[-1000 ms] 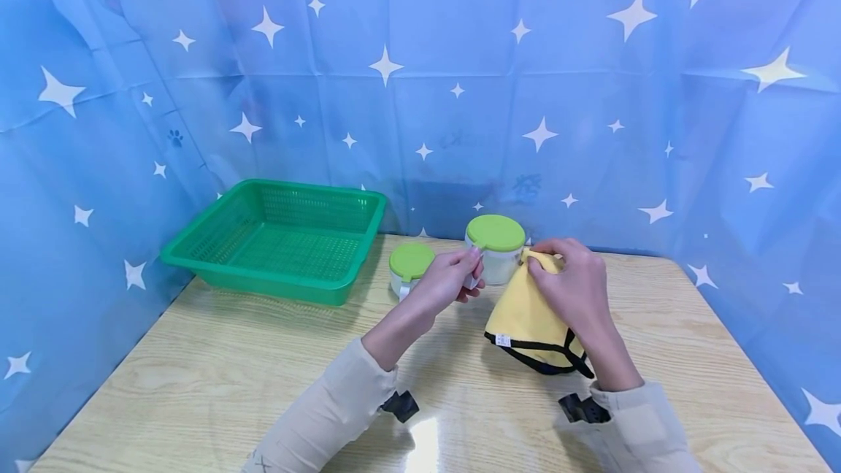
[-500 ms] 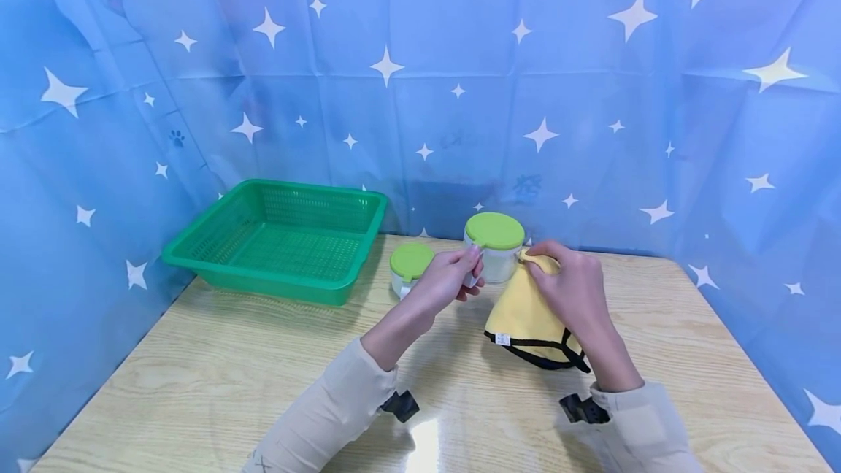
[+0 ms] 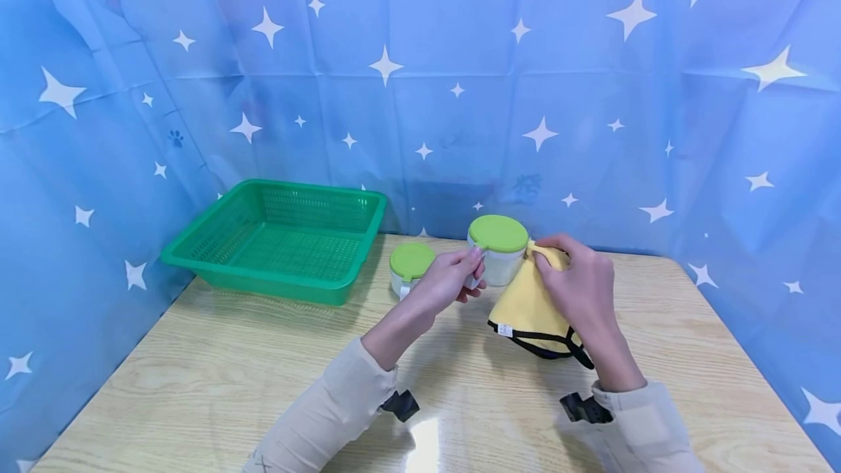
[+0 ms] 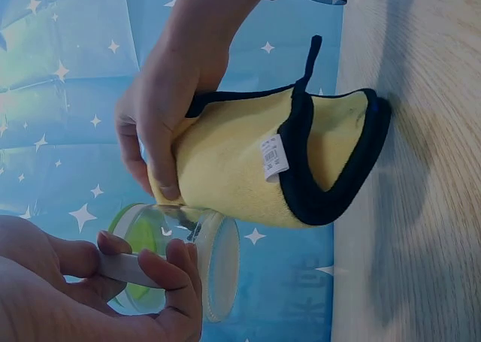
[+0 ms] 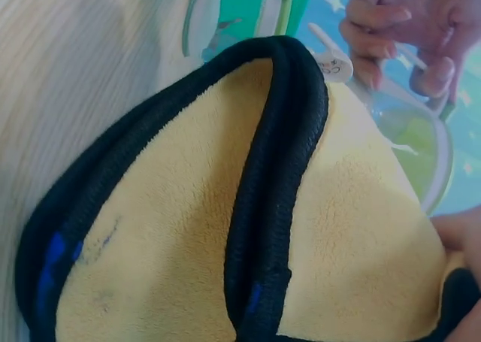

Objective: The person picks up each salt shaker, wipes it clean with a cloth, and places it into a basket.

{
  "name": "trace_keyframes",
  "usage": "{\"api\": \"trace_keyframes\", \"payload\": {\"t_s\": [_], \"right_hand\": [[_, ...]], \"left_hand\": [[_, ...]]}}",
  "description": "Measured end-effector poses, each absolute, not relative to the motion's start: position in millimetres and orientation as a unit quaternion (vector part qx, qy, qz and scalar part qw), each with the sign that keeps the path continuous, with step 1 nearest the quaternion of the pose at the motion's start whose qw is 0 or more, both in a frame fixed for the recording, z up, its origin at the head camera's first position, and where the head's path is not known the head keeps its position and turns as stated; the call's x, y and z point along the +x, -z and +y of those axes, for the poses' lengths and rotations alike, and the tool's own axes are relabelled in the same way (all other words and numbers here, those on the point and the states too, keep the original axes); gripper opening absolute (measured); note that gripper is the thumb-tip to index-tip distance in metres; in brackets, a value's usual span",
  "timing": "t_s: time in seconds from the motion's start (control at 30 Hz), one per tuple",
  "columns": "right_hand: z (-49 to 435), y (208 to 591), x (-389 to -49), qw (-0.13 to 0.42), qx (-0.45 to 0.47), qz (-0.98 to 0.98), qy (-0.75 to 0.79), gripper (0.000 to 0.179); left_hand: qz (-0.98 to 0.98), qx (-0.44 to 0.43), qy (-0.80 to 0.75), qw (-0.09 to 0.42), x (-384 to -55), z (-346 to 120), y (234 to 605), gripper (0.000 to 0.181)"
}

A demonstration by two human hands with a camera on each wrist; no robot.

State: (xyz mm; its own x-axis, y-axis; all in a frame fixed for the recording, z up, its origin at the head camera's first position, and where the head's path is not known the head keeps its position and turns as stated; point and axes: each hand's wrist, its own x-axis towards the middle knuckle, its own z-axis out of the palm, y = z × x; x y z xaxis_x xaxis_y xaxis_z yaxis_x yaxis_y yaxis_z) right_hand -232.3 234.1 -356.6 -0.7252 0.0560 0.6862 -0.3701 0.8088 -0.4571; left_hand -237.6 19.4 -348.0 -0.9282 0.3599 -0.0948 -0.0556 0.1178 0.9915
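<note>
My left hand (image 3: 453, 277) holds a clear jar (image 3: 502, 267) with a green lid by its pale handle (image 4: 128, 269). In the left wrist view the jar's base is raised off the tabletop. My right hand (image 3: 582, 283) pinches a yellow cloth (image 3: 528, 304) with black edging and a small white tag (image 4: 273, 158). The pinched part of the cloth lies at the jar's side, while the rest hangs down in a cone. Its black-edged folds fill much of the right wrist view, and the jar shows behind them.
A smaller jar (image 3: 412, 261) with a green lid stands on the wooden table (image 3: 217, 385), left of the held one. Farther left sits a green plastic basket (image 3: 276, 285). A blue curtain (image 3: 447, 115) with white stars hangs along the table's back and sides.
The right hand has shifted slightly right, and the cloth's lower edge has come up a little. The held jar has moved a touch right. My left hand keeps its grip on the handle.
</note>
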Motion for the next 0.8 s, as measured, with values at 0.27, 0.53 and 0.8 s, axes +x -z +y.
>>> {"api": "trace_keyframes", "payload": {"t_s": [0.27, 0.53, 0.8], "right_hand": [[232.9, 357.8, -231.5, 0.381, 0.115, -0.873, -0.281, 0.016], [230.9, 365.8, -234.4, 0.349, 0.118, -0.893, -0.259, 0.015], [232.5, 361.6, -233.1, 0.347, 0.105, -0.894, -0.264, 0.014]], "left_hand": [[0.737, 0.107, -0.65, 0.149, -236.6, 20.1, 346.0, 0.043], [0.737, 0.102, -0.654, 0.136, -236.6, 18.3, 346.3, 0.042], [0.733, 0.108, -0.656, 0.141, -236.2, 18.5, 345.2, 0.042]]}}
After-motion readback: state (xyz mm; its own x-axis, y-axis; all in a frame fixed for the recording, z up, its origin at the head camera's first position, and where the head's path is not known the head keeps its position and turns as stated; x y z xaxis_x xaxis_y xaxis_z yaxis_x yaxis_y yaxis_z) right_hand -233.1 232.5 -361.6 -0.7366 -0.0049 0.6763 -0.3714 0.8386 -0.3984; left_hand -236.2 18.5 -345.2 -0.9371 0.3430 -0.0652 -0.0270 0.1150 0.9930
